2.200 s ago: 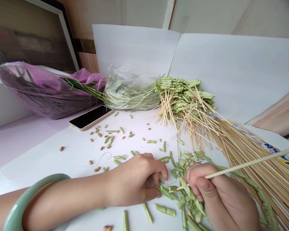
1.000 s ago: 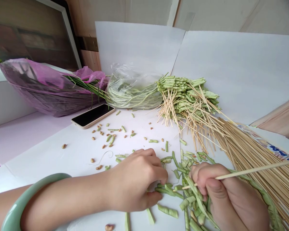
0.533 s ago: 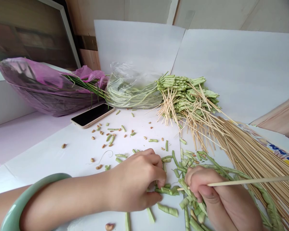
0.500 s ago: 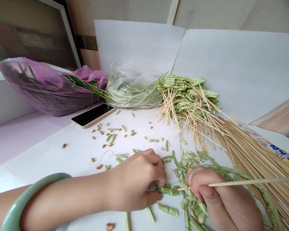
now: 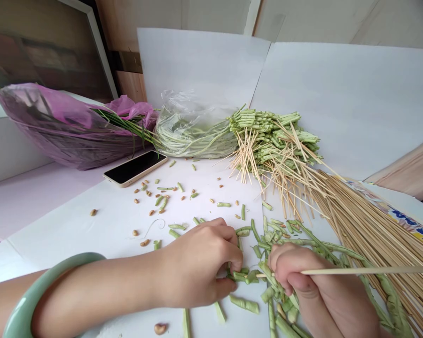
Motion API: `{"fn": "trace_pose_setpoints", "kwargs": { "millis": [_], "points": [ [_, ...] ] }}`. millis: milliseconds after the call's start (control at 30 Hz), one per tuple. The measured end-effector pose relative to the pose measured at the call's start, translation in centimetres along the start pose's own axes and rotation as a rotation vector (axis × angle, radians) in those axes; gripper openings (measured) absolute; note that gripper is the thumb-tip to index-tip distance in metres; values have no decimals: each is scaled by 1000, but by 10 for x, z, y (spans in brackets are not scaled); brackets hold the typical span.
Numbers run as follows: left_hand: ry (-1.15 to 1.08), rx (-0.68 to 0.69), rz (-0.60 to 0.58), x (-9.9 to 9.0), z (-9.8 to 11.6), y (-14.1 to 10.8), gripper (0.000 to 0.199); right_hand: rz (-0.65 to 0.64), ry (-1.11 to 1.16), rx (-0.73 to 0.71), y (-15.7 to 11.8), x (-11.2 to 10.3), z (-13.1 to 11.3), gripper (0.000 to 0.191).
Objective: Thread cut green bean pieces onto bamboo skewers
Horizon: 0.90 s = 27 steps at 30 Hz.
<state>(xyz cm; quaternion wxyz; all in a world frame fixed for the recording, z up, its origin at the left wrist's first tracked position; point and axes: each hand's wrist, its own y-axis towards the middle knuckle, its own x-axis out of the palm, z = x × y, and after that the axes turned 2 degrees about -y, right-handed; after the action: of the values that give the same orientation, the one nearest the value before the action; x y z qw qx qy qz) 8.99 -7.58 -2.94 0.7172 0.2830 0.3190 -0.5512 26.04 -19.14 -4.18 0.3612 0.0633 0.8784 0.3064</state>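
Observation:
My right hand [image 5: 317, 281] is closed round a bamboo skewer [image 5: 366, 270], whose long end runs off to the right. Its thin tip [image 5: 261, 275] sticks out left of the fingers, close to my left hand. My left hand [image 5: 207, 263] has its thumb and forefinger curled about a short piece of green bean [image 5: 240, 276] on the table; its other fingers are folded. More cut bean pieces [image 5: 245, 304] lie around both hands. Beneath and beside my right hand is a heap of bean bits [image 5: 285, 324] with longer pods [image 5: 391, 295].
Many loose skewers [image 5: 370, 234] lie at the right. Behind them are stacked skewered bean bundles [image 5: 268, 122]. A clear bag of long beans [image 5: 193, 136], a purple bag [image 5: 77, 136] and a phone [image 5: 136, 169] sit at the back. Brown seeds [image 5: 160, 328] dot the white table [image 5: 74, 239].
My right hand and its skewer have shifted slightly left, and the skewer lies a little more level. My left hand has hardly moved.

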Motion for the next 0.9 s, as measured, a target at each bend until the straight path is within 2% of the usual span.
{"fn": "trace_pose_setpoints", "kwargs": {
  "millis": [300, 433, 667, 900],
  "points": [
    [-34, -13, 4, 0, -2, 1, 12, -10, 33, -12, 2, 1, -1, 26],
    [-36, 29, 7, 1, -2, 1, 13, -24, 74, -7, 3, 3, 1, 27],
    [-38, 104, 49, 5, -4, 0, 13, -133, 47, -73, -2, 2, 3, 24],
    [-22, 121, 69, 8, -6, 1, 11, -152, -5, -152, 1, 1, 0, 23]
  ]
}}
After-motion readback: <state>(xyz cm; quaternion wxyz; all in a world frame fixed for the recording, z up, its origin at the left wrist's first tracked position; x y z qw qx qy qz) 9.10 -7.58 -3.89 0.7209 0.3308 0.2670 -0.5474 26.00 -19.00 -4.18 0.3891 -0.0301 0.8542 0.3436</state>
